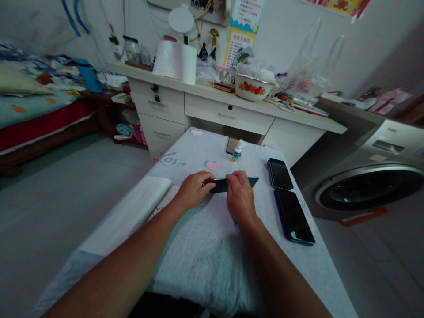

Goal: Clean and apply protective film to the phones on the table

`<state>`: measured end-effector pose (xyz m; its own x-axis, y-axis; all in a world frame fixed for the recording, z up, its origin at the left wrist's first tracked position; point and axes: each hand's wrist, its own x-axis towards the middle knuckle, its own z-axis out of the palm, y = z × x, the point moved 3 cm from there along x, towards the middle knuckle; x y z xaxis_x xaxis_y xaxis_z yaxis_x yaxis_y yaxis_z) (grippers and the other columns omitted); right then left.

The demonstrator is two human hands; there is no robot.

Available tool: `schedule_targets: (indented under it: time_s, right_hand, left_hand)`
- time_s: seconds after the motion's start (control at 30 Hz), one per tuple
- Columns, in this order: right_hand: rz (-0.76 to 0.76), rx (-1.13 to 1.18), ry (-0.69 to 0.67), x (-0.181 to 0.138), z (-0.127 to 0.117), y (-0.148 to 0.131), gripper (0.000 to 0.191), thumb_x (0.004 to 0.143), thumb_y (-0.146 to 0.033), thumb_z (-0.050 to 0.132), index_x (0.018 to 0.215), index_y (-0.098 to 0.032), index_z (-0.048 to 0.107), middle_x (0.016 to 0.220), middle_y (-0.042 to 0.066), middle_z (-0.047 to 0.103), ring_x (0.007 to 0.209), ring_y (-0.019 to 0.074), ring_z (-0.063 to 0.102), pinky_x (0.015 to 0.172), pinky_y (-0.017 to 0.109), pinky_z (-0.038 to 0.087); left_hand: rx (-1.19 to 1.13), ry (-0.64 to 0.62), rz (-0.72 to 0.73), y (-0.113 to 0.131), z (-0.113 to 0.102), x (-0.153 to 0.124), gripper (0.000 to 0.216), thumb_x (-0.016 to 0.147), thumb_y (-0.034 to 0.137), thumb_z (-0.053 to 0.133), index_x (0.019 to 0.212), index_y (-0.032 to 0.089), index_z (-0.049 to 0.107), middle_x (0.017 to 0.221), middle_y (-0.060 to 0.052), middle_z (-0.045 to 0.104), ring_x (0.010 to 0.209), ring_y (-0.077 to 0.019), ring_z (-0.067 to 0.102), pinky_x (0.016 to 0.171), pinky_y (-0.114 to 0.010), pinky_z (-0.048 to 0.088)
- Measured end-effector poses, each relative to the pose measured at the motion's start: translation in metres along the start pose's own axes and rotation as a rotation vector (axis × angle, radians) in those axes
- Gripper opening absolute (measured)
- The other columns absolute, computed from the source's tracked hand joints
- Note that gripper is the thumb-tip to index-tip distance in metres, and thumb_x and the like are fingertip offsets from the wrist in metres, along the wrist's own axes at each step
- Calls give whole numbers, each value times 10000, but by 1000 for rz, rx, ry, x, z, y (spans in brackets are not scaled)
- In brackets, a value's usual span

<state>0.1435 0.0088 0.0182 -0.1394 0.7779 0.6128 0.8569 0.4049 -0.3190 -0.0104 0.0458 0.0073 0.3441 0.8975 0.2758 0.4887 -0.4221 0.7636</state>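
A dark smartphone (pixel 219 186) is tilted up on its long side above the cloth-covered table (pixel 205 238). My left hand (pixel 193 189) is closed on its left end, thumb and fingers pinching the edge. Around the phone's middle, toward its right part, my right hand (pixel 240 194) is closed, fingers on the top edge. Beyond the phone stands a small white spray bottle (pixel 236 151) with a blue and yellow label. Behind that bottle lies another phone (pixel 232 145). To the right of my hands rest two dark-screened devices, a smaller one (pixel 280 173) and a larger one (pixel 294 215).
A white folded cloth or paper (pixel 132 216) lies along the table's left side. At the back, a white desk (pixel 212 95) carries a paper roll (pixel 177 62), a flowered bowl (pixel 252 88) and plastic bags. A washing machine (pixel 367 159) stands right, a bed (pixel 36 106) left.
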Motion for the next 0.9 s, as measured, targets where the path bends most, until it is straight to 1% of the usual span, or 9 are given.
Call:
schedule_targets:
  time_s: [0.23,0.47,0.63,0.83,0.9]
  right_hand:
    - [-55,36,-53,0,5,-20,307,902,-122,344,996,-204,624,984,77,542,901,188,529,797,299,466]
    - [-93,68,-86,-1,9,-26,321,910,-130,342,1056,-212,616,990,70,556,908,185,524,816,303,467]
    - [-80,60,-62,0,4,-15,322,906,-132,345,1042,-192,630,993,83,552,911,191,532,826,305,468]
    - [-5,15,21,0,-5,13,308,901,-127,364,1037,-176,636,1012,92,542,928,193,535,857,312,458]
    - [19,-4,55,0,-9,23,303,895,-125,371,1026,-159,642,1007,99,543,913,194,532,844,314,461]
  left_hand:
    - [-15,-13,5,1,2,0,135,783,204,565,860,186,675,833,-26,672,786,-156,588,738,-274,452]
    - [-25,-37,22,1,3,0,135,797,190,536,835,171,664,823,-32,668,779,-157,595,710,-259,450]
    - [-8,-30,9,1,4,0,129,794,222,551,844,177,661,803,-24,661,747,-149,583,679,-251,434]
    - [17,-26,0,3,2,0,138,787,252,547,836,178,653,754,-10,637,708,-147,565,634,-247,409]
    - [18,-30,1,4,1,0,145,790,255,539,837,176,651,750,-8,632,707,-146,562,631,-245,403]
